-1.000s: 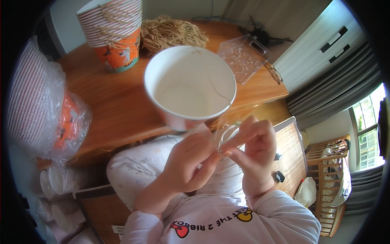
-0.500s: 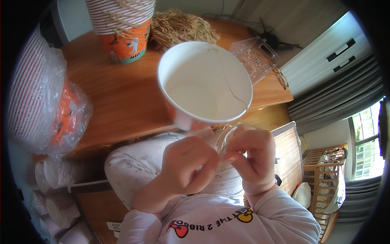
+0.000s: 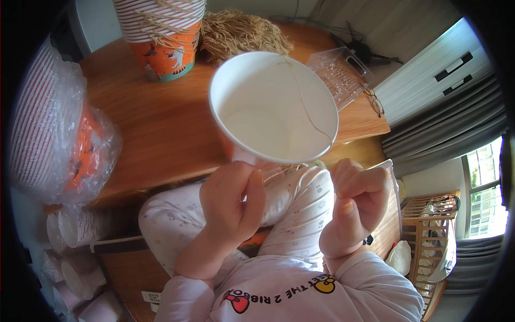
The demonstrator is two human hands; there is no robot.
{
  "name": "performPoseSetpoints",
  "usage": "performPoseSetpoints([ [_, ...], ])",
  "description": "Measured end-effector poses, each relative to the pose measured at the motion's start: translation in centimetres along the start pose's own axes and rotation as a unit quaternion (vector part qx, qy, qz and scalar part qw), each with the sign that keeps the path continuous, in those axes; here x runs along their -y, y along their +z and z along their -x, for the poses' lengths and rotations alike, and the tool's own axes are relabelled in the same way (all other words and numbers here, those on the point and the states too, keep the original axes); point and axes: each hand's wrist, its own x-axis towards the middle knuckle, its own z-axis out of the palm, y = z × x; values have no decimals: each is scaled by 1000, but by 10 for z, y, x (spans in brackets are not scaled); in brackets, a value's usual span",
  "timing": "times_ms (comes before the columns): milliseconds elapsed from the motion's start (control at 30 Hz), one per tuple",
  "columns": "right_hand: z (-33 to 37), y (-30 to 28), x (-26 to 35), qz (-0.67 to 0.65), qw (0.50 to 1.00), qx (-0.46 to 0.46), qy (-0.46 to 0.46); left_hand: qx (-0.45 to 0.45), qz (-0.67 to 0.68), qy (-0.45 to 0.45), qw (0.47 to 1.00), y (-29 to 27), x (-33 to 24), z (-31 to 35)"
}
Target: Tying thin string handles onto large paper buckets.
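A large paper bucket (image 3: 257, 123), white inside with orange outside, is tilted with its mouth toward me at the table's front edge. One thin tan cord (image 3: 304, 104) lies across its inside and passes over the rim at the lower right. Below the rim, more thin strands show between my hands. My left hand (image 3: 233, 201) is closed in a pinch just under the bucket's near side, on the cord's end. To the right, my right hand (image 3: 358, 206) pinches the other end with thumb and curled fingers. The cord inside both grips is mostly hidden.
Stacked orange buckets (image 3: 163, 53) with cords hanging on them stand at the back, beside a tan cord heap (image 3: 241, 35). A clear plastic tray (image 3: 340, 80) and eyeglasses (image 3: 375, 102) lie back right. Another bucket stack (image 3: 59, 123), plastic-wrapped, stands left. White tubs (image 3: 80, 271) sit below.
My hands have moved apart, the left one leftward and the right one rightward. The loop of cord between them no longer shows. The bucket has shifted very slightly.
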Motion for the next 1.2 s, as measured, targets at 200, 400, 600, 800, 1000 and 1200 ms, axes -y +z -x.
performPoseSetpoints([
  [200, -4, -3, 0, 53, 998, 24, -22, -5, -21, 20, 1000, 2, 0, -1],
  [400, -19, 0, 6, 196, 975, 25, -107, 4, -40, 6, 999, 7, -3, 0],
  [600, -48, 12, 10, 345, 919, 123, -149, 7, -32, -33, 999, 11, -8, -2],
  [800, -62, 22, 18, 330, 913, 205, -126, -4, -16, -40, 999, 13, -8, -2],
  [1000, -53, 23, 13, 245, 957, 158, -6, 16, -18, -57, 998, 9, -8, 1],
  [1200, -47, 24, 11, 197, 974, 110, 5, 32, 14, -49, 998, 5, -9, -1],
])
